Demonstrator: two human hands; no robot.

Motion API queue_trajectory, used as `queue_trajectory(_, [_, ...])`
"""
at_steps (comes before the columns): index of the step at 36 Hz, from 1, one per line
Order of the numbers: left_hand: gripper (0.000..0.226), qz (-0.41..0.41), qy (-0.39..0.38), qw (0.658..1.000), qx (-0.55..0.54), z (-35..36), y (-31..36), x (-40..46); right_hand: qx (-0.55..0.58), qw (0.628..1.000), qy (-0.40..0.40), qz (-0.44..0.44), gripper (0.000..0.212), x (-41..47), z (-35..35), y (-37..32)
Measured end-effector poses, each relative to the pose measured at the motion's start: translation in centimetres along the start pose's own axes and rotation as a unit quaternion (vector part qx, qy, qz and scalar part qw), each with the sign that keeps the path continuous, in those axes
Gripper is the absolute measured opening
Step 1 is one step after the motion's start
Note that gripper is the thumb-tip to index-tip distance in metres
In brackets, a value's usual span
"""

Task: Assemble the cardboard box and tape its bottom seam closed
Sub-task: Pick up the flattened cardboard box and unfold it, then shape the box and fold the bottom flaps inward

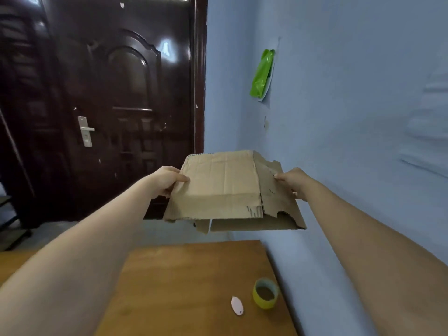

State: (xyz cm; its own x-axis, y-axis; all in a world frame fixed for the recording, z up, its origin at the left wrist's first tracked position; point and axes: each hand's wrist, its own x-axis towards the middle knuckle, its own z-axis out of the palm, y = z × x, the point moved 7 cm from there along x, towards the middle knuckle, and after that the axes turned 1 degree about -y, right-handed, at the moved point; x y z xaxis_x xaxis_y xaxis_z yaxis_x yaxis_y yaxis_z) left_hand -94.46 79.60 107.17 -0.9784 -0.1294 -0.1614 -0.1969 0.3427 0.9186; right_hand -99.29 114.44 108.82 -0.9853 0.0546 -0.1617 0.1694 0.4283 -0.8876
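Cardboard box (pixel 223 187), flattened and ragged along its near edge, is held in the air between both outstretched arms, above the far end of the wooden table (pixel 184 287). Its left edge is pinched by the left hand (pixel 167 179), thumb on top; its right flap is gripped by the right hand (pixel 294 181). Tape roll (pixel 265 292) and a small white tag (pixel 237 305) are seen on the table, well below the box.
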Motion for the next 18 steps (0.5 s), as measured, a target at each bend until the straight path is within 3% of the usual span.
queue_trajectory(9, [0.036, -0.083, 0.056, 0.995, 0.001, 6.5, -10.8, -0.1, 0.023, 0.992, -0.106, 0.065, 0.038, 6.0, 6.4, 10.9])
queue_trajectory(18, [0.039, -0.126, 0.077, 0.986, -0.079, 11.2, -22.0, -2.7, 0.107, 0.984, -0.137, 0.047, 0.034, 4.9, 14.2, 18.4])
